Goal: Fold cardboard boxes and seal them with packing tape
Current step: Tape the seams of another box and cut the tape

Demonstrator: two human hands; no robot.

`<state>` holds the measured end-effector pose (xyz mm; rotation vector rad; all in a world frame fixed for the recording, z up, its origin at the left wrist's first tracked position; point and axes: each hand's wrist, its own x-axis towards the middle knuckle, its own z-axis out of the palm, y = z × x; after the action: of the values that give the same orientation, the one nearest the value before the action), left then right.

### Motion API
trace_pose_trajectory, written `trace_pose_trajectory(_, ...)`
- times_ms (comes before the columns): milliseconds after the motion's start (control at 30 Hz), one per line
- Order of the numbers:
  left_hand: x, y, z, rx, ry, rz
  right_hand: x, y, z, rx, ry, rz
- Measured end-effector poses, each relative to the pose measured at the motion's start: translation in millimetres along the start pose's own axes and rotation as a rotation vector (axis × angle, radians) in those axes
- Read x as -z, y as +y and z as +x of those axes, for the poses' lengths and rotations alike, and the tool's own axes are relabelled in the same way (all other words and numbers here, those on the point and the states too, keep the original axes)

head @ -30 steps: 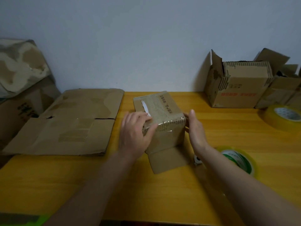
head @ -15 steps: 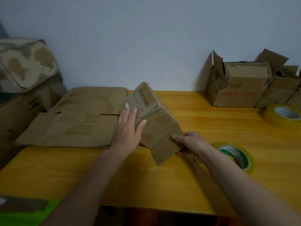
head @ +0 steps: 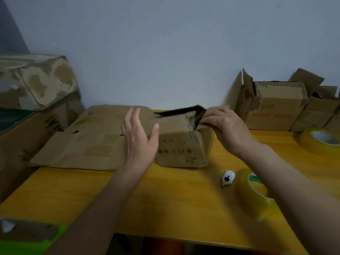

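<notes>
The small box [head: 181, 144] had turned over since a second before: then it sat with its taped face up between my 2 hands, half a second on it was tipped on a corner, and at this moment it stood on the yellow table [head: 165, 199] with its open end up. I took that to mean 1 end was sealed and the other end's flaps were next. My right hand [head: 226, 126] pinched a flap [head: 211, 110] at the box's top right corner, fingers curled on the cardboard; the flap itself was blurred. My left hand [head: 139, 138] was open, fingers straight, palm against the box's left side to steady it. The box stood at the table's middle, its left edge touching the flattened cardboard sheet [head: 88, 142].

Inside the small box I could see only a dark gap under the lifted flaps, so I could not tell whether anything was in it. Against the wall on the right stood another carton [head: 274, 109] with flaps up, and its contents were hidden too. A tape roll [head: 255, 190] lay near my right forearm, just beside a small white cutter [head: 228, 178], and a 2nd roll [head: 322, 140] lay at the far right edge
</notes>
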<state>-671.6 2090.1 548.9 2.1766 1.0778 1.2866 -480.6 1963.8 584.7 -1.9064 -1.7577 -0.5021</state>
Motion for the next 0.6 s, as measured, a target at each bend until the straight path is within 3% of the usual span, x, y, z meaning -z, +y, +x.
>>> trace_pose_trajectory(133, -11, -1, -6, 0.058, -0.114, 0.034, -11, 15, -17, -0.004, -0.162, -0.191)
trace_pose_trajectory(200, -16, -4, -11, 0.096, -0.182, 0.045, -13, 16, -28, -0.131, -0.387, -0.192)
trace_pose_trajectory(267, -19, -7, -12, 0.124, -0.224, 0.079, -9, 9, -30, -0.309, -0.498, -0.030)
trace_pose_trajectory(333, -21, -8, -11, 0.140, -0.226, 0.120, -5, -2, -25, -0.449, -0.438, 0.125)
trace_pose_trajectory(467, -20, -8, -11, 0.171, -0.086, 0.138, -12, -19, -10, -0.561, -0.488, -0.123)
trace_pose_trajectory(600, -15, -14, -11, 0.480, -0.072, -0.210, -18, -29, -5, -0.516, -0.399, -0.031)
